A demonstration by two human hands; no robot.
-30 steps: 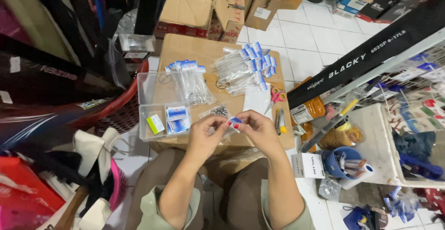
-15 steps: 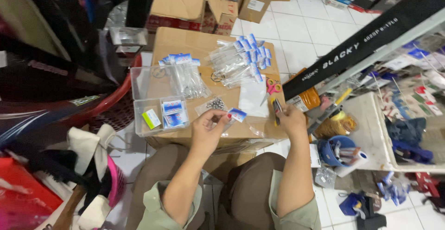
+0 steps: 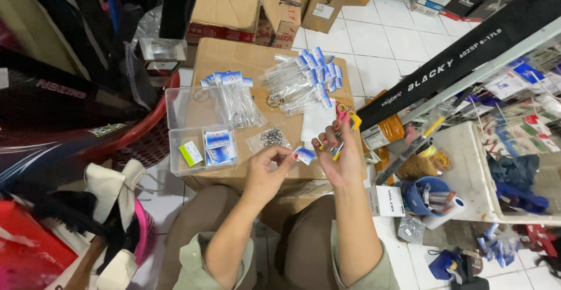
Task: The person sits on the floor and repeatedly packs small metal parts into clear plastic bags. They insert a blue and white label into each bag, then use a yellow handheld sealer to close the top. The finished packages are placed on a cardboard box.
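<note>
Your left hand (image 3: 270, 170) pinches a small packet (image 3: 304, 155) by its blue-white header card, thumb + index closed on the edge, other fingers loosely curled. Packet sits just above the near edge of the box (image 3: 234, 56) you use as the surface, ~6 o'clock of the box top, likely held up so the card end faces the tool.

Right hand (image 3: 342, 153) at 3 o'clock of the packet, closed around a yellow-handled tool (image 3: 340, 140), prob. a stapler, can't confirm. Its tip is just beside the card; wrist bent in, palm facing left, forearm coming up from your lap.

Loose parts in a bag (image 3: 270, 136) at 11 o'clock of the left hand. Tray (image 3: 186, 106) w/ spare cards at 9. Finished packets (image 3: 304, 80) fanned at 12, out of the work zone. Scissors (image 3: 342, 115) just behind the right hand.
</note>
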